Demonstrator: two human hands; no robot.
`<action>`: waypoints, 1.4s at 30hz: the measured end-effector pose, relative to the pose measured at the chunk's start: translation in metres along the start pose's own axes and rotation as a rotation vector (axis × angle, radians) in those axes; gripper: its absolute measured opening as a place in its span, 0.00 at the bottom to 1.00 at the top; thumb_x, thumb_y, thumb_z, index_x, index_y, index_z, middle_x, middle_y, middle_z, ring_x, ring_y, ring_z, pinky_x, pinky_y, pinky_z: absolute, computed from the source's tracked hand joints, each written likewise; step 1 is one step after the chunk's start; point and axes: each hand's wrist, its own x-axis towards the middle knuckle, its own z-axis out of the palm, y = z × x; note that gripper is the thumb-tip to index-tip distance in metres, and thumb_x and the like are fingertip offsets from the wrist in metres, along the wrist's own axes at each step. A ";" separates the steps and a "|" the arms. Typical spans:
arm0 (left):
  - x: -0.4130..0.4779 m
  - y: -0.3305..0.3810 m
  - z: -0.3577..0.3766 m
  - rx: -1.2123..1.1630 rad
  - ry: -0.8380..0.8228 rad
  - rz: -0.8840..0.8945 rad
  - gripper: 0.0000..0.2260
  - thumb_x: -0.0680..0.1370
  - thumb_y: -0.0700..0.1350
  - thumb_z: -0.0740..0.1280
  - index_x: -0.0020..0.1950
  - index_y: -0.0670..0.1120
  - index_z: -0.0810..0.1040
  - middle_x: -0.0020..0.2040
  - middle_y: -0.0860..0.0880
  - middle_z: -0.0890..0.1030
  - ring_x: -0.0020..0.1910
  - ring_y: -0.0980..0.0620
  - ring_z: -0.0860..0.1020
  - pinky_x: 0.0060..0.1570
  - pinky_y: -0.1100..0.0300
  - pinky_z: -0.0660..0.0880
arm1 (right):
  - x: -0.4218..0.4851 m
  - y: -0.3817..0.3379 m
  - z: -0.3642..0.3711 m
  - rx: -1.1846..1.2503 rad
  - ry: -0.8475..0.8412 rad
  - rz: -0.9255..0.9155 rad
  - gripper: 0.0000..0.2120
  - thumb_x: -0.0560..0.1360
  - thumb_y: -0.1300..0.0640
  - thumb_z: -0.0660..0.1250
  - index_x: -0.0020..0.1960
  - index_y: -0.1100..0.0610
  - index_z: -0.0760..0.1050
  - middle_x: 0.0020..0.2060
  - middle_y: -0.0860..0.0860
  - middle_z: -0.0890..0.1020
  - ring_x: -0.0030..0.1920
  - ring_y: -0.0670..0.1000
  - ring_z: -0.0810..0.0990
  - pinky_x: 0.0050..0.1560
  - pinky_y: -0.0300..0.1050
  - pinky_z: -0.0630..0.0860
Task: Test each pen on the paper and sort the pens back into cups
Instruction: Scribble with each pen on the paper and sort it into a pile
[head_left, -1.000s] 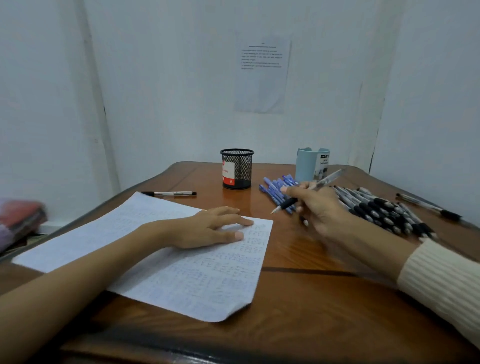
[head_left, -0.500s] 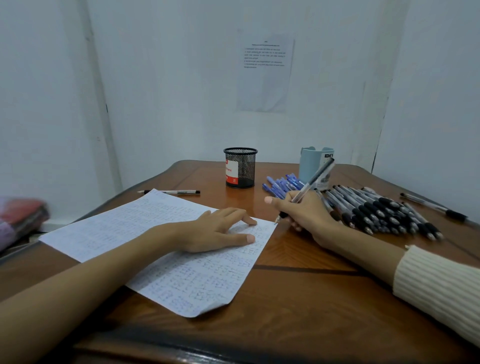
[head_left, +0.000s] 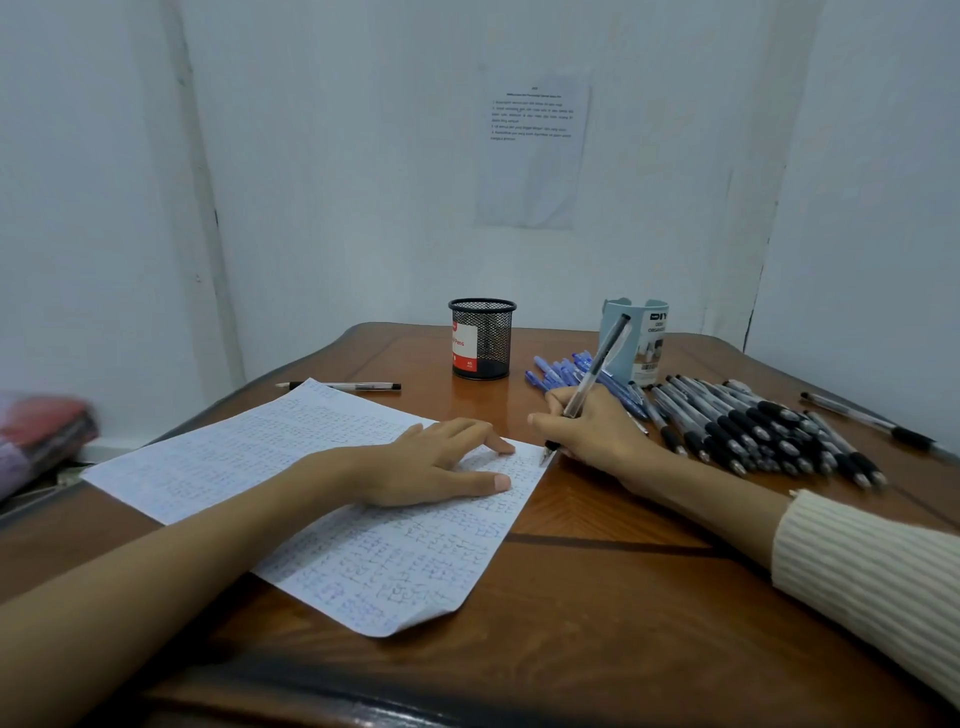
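While my right hand (head_left: 597, 436) pinches a clear-barrelled black pen (head_left: 589, 387) low near the tip, nib at the paper's right edge, my left hand (head_left: 441, 465) lies flat w/ fingers spread, pinning the scribbled sheet (head_left: 291, 467). Pen's prob light, stiff, smooth plastic, so gripping close to the point steadies it; paper's thin & slides on polished wood w/o that palm. Beyond: blue pens (head_left: 563, 371), black-grip pile (head_left: 753, 431), mesh cup (head_left: 482, 338), blue organiser cup (head_left: 649, 332), one stray pen (head_left: 345, 386) far left.
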 end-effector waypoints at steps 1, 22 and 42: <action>0.000 0.000 0.000 0.003 0.000 0.000 0.20 0.80 0.58 0.54 0.71 0.56 0.61 0.75 0.57 0.55 0.72 0.57 0.54 0.71 0.52 0.49 | 0.000 0.000 0.000 -0.007 0.014 -0.002 0.20 0.72 0.65 0.66 0.26 0.56 0.63 0.16 0.45 0.67 0.21 0.40 0.68 0.31 0.35 0.70; 0.001 -0.002 0.002 0.013 0.024 0.006 0.21 0.79 0.59 0.54 0.71 0.56 0.62 0.75 0.56 0.56 0.72 0.56 0.56 0.72 0.51 0.50 | -0.002 -0.001 -0.003 0.043 0.049 0.015 0.18 0.73 0.66 0.66 0.27 0.57 0.65 0.17 0.46 0.70 0.19 0.39 0.70 0.24 0.31 0.68; 0.001 -0.001 0.002 0.024 0.019 0.002 0.20 0.79 0.58 0.54 0.71 0.56 0.62 0.75 0.55 0.56 0.73 0.55 0.56 0.71 0.51 0.50 | 0.001 0.006 -0.002 -0.070 0.079 -0.102 0.20 0.74 0.64 0.66 0.26 0.56 0.64 0.17 0.44 0.71 0.23 0.38 0.70 0.30 0.28 0.69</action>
